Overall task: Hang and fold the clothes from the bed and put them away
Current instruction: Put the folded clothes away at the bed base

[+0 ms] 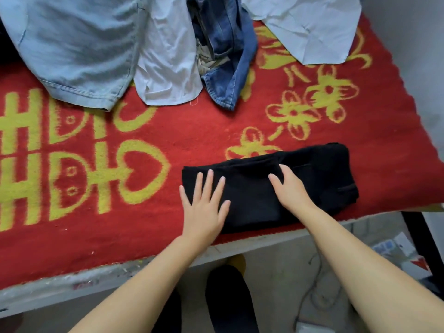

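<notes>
- A folded black garment (271,186) lies on the bed (168,145), close to its near edge and toward its right-hand corner; the bed wears a red blanket (197,131) with yellow flowers and characters.
- Along the far side of the bed lie unfolded clothes: a pale denim piece (72,49) at left, a white garment (165,68) beside it, dark blue jeans (225,56) next, and another white garment (307,27) at right.
- Between that row and the black garment the red blanket lies bare, widest to the left.
- Past the near edge, the floor (276,272) shows, with a cable on it.
- The left hand (204,207) lies flat, fingers (209,183) straight and spread, pressing the garment's left end, the little finger out on the blanket.
- The right hand (290,188) rests on the garment's middle, fingers bent downward into the cloth; whether they pinch a fold cannot be told.
</notes>
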Demonstrator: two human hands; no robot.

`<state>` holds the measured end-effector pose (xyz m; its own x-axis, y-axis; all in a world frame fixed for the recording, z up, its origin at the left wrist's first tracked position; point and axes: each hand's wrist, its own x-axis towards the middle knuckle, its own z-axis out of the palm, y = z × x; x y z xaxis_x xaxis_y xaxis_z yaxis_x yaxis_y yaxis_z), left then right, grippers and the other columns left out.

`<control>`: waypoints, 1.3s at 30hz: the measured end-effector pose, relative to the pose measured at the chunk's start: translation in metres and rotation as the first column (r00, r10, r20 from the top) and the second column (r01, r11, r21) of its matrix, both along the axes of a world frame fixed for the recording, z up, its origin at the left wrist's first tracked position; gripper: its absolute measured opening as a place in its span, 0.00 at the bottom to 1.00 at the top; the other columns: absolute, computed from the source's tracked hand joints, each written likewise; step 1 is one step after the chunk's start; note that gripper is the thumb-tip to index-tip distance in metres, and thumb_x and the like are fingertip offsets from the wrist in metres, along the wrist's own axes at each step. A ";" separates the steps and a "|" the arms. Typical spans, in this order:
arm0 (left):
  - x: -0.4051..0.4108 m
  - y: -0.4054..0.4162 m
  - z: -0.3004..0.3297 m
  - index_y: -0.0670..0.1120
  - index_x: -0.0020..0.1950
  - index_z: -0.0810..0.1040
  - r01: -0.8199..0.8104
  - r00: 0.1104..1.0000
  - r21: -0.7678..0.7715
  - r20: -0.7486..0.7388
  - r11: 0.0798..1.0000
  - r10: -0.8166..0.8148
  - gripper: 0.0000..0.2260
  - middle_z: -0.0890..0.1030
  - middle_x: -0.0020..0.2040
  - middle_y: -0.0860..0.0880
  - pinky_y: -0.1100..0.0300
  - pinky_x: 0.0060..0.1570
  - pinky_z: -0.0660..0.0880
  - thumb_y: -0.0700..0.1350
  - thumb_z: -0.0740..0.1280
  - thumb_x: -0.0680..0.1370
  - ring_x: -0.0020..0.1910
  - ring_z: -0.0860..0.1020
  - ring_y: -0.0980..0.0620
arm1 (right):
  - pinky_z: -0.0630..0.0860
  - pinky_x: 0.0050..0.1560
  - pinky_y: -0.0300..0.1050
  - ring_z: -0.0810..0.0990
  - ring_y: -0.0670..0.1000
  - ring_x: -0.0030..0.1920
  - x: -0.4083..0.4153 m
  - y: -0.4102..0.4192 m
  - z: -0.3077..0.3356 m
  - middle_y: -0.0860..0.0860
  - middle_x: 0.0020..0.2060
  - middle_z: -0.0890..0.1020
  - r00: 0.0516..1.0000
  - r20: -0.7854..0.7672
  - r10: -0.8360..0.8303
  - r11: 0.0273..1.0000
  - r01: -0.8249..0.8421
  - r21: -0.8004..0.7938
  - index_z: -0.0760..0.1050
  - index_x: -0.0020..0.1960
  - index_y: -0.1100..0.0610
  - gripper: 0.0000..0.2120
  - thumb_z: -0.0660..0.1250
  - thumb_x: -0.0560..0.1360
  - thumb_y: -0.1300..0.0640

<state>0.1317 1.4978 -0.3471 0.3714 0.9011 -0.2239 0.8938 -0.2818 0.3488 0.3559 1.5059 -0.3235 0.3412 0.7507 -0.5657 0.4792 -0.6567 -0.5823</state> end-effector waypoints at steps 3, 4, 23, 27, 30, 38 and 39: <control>0.005 0.007 -0.051 0.57 0.77 0.40 -0.007 0.974 -0.114 -0.226 0.993 -0.019 0.27 0.29 0.74 0.53 0.36 0.70 0.36 0.62 0.45 0.81 0.72 0.26 0.51 | 0.70 0.60 0.45 0.67 0.57 0.70 -0.006 -0.013 -0.032 0.57 0.75 0.60 0.908 0.343 0.239 0.968 -0.251 -0.011 0.47 0.79 0.56 0.30 0.57 0.82 0.53; 0.005 0.007 -0.063 0.57 0.77 0.38 -0.007 0.967 -0.108 -0.254 0.994 -0.021 0.28 0.28 0.74 0.52 0.36 0.70 0.36 0.62 0.43 0.80 0.72 0.26 0.51 | 0.65 0.69 0.50 0.60 0.59 0.75 -0.014 -0.018 -0.042 0.59 0.76 0.55 0.822 0.459 0.337 0.925 -0.380 0.001 0.46 0.79 0.58 0.31 0.56 0.81 0.51; 0.061 0.000 0.081 0.62 0.60 0.72 -0.203 0.667 -0.471 0.576 0.859 0.473 0.17 0.78 0.52 0.64 0.73 0.45 0.71 0.47 0.70 0.74 0.52 0.77 0.63 | 0.67 0.63 0.42 0.71 0.45 0.66 -0.032 0.006 0.059 0.43 0.66 0.72 0.873 -0.463 0.156 0.987 -0.154 0.043 0.51 0.77 0.42 0.42 0.61 0.69 0.29; 0.114 -0.011 0.096 0.60 0.69 0.64 0.220 0.756 -0.402 0.646 0.889 0.105 0.21 0.70 0.59 0.61 0.65 0.59 0.68 0.55 0.62 0.76 0.60 0.69 0.63 | 0.71 0.44 0.35 0.79 0.47 0.52 0.034 0.011 0.076 0.45 0.48 0.80 0.973 -0.196 0.126 0.981 -0.092 0.173 0.73 0.61 0.51 0.13 0.64 0.77 0.52; 0.144 0.004 0.065 0.50 0.77 0.59 0.191 0.858 -0.114 0.502 0.975 -0.109 0.25 0.64 0.73 0.54 0.52 0.74 0.56 0.53 0.56 0.80 0.73 0.60 0.55 | 0.69 0.46 0.43 0.78 0.51 0.53 0.110 0.008 0.071 0.47 0.47 0.79 0.998 -0.049 0.025 0.985 -0.017 0.172 0.74 0.54 0.52 0.05 0.64 0.78 0.56; 0.222 0.043 -0.032 0.55 0.78 0.40 0.490 0.857 0.021 -0.190 0.871 -0.478 0.30 0.31 0.75 0.52 0.35 0.68 0.30 0.65 0.35 0.77 0.72 0.25 0.52 | 0.63 0.67 0.55 0.63 0.58 0.72 0.203 -0.006 -0.007 0.57 0.73 0.65 0.875 0.479 -0.076 0.995 0.033 0.098 0.56 0.77 0.54 0.26 0.58 0.81 0.53; 0.225 0.045 -0.039 0.56 0.78 0.39 0.504 0.847 0.028 -0.213 0.863 -0.487 0.31 0.32 0.75 0.51 0.34 0.68 0.30 0.66 0.34 0.77 0.72 0.25 0.51 | 0.55 0.72 0.60 0.54 0.57 0.76 0.193 -0.010 -0.018 0.56 0.76 0.57 0.848 0.530 0.000 0.996 -0.047 0.076 0.51 0.78 0.52 0.28 0.56 0.82 0.50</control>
